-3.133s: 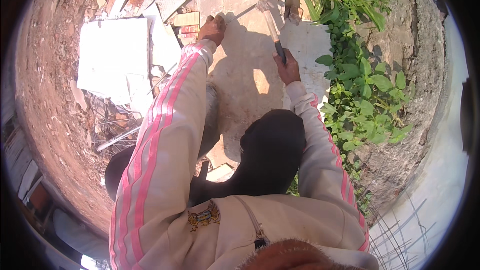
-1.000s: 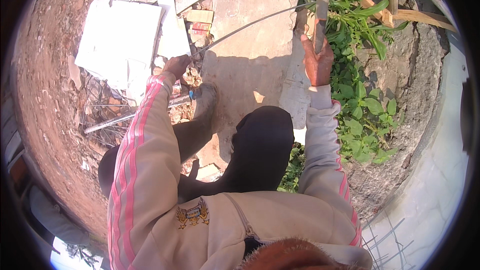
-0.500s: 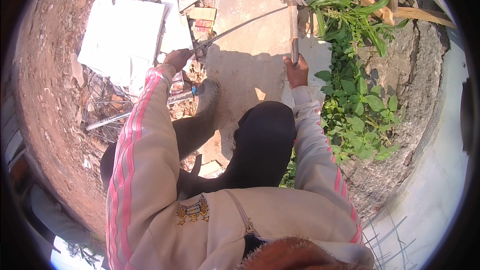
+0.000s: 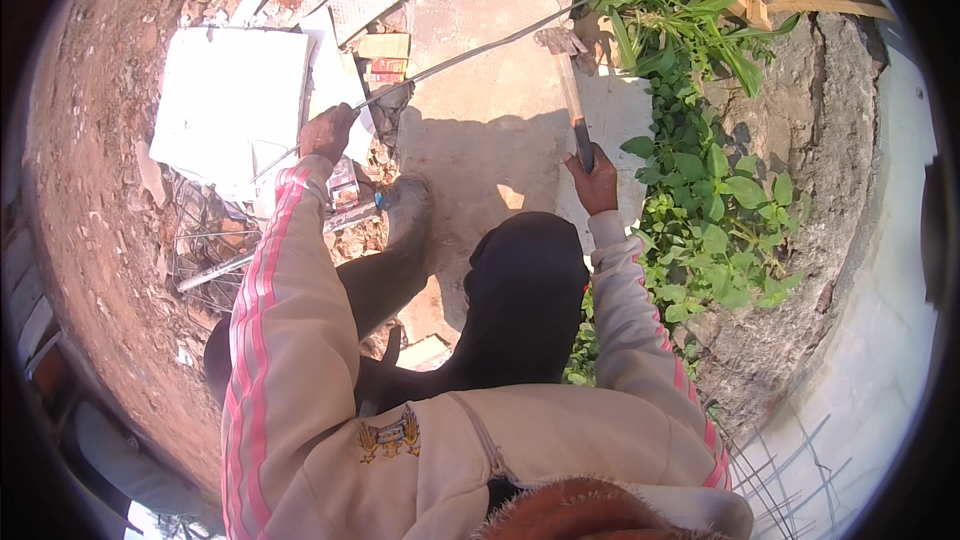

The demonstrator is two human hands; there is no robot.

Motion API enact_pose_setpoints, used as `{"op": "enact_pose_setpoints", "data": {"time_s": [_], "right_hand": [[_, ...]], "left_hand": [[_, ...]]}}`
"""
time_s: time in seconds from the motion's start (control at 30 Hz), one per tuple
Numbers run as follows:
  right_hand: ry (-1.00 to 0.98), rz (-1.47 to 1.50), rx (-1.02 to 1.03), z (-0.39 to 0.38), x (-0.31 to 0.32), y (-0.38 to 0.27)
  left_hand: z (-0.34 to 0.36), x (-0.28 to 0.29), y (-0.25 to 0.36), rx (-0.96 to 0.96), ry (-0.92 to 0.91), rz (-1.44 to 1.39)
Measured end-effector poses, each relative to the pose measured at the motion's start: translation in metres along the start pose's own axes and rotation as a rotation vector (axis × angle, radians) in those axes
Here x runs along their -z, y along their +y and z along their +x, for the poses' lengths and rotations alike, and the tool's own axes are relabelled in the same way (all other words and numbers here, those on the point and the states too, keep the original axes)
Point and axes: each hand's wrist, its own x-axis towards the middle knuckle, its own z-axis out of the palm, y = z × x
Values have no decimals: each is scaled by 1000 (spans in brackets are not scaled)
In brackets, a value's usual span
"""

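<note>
clasps a thin metal rod (image 4: 470, 54) in a closed left hand (image 4: 328, 132), with a short tail now visible behind that grip. runs ahead and rightward from there over a concrete slab (image 4: 460, 170) to green plants (image 4: 745, 190). wraps the right hand (image 4: 597, 180) around the dark end of a hammer (image 4: 575, 105). now holds the hammer head (image 4: 560, 40) just short of the rod, seen from the right grip, no longer overlapping it; so seems not to bear on it.

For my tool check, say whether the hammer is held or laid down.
Held: the right hand grips the hammer by its dark end. Whether its head touches the slab, I cannot tell.
</note>
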Motion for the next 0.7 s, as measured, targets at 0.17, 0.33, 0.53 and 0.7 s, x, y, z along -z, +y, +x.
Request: {"op": "enact_pose_setpoints", "data": {"time_s": [0.17, 0.33, 0.53, 0.7], "right_hand": [[23, 9, -35, -12, -7, 7], [18, 32, 16, 0, -23, -7], [7, -140, 95, 33, -41, -5], [42, 43, 217, 49, -2, -74]], "left_hand": [[28, 17, -10, 21, -103, 99], [25, -37, -6, 39, -160, -18], [33, -71, -5, 90, -218, -213], [31, -72, -3, 146, -258, -177]]}}
